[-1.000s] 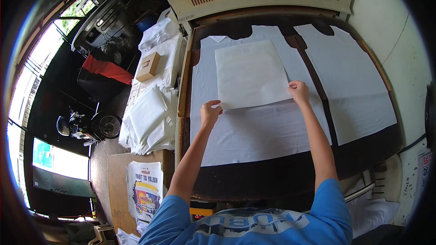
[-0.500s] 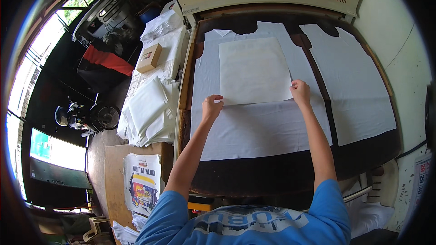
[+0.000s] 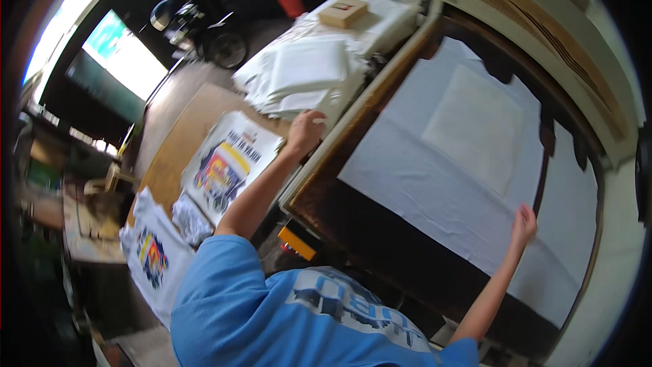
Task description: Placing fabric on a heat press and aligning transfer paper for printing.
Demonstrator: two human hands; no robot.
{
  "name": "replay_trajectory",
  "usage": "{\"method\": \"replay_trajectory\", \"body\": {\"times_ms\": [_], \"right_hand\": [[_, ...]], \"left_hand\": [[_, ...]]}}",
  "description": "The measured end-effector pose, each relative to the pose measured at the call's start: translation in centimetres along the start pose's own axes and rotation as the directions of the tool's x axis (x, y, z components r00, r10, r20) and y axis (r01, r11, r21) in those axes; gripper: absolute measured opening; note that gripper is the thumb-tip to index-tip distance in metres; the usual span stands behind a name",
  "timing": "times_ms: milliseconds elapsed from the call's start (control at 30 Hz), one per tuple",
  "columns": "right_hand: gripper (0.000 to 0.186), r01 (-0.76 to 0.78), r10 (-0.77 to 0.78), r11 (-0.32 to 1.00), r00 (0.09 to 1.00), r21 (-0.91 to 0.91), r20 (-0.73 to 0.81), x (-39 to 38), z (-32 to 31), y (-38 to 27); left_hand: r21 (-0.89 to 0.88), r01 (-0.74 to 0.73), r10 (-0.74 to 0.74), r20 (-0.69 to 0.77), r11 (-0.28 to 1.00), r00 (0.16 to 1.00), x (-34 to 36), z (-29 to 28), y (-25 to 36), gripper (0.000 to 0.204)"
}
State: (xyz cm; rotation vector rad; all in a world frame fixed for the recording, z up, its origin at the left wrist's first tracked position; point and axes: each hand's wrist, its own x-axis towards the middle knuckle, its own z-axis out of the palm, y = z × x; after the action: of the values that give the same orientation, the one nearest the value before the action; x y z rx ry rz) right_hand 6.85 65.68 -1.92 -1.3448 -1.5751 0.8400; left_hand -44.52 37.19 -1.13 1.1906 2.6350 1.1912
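My left hand (image 3: 305, 132) is raised beside the heat press, near a stack of white cloth or sheets (image 3: 309, 68). Its fingers are loosely bent and apart, with nothing seen in them. Over the lower right of the pale cloth panel (image 3: 407, 163) is my right hand (image 3: 524, 224), its fingers bunched together. I see nothing held in it. A rectangular white sheet (image 3: 475, 129) lies flat on that panel, away from both hands. Another pale panel (image 3: 570, 211) lies to its right on the dark press bed (image 3: 380, 234).
Left of the press, printed white sheets (image 3: 231, 163) lie on a brown board (image 3: 183, 122). A small cardboard box (image 3: 343, 12) rests on the white-covered table behind. A printed white shirt (image 3: 153, 251) is at lower left; a motorcycle (image 3: 204, 34) stands farther off.
Both hands have let go of the white sheet, which stays on the panel. My left hand has moved left toward the stack, my right hand down and right. The view has turned left.
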Motion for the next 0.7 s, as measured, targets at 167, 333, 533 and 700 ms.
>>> {"method": "replay_trajectory", "body": {"times_ms": [167, 333, 533, 700], "right_hand": [[0.018, -0.116, 0.117, 0.991, 0.993, 0.066, -0.015, -9.5, -3.2, -5.7], [0.018, -0.170, 0.175, 0.981, 0.983, 0.090, -0.049, -16.8, -2.2, -9.4], [0.017, -0.133, 0.128, 0.987, 0.990, 0.092, 0.063, -24.6, 2.6, -16.0], [0.016, -0.029, 0.021, 0.999, 0.983, 0.041, 0.181, -29.6, 6.0, -21.3]], "left_hand": [[0.498, 0.254, -0.289, -0.008, 0.829, 0.957, -11.3, -9.7, -17.0, 0.024], [0.607, 0.315, -0.522, 0.197, 0.730, 0.830, -21.4, -12.3, -25.0, 0.040], [0.370, 0.208, -0.299, 0.208, 0.905, 0.931, -23.2, -13.1, -27.5, 0.020], [0.153, 0.236, -0.261, 0.175, 0.960, 0.949, -22.7, -14.9, -27.9, 0.021]]}}
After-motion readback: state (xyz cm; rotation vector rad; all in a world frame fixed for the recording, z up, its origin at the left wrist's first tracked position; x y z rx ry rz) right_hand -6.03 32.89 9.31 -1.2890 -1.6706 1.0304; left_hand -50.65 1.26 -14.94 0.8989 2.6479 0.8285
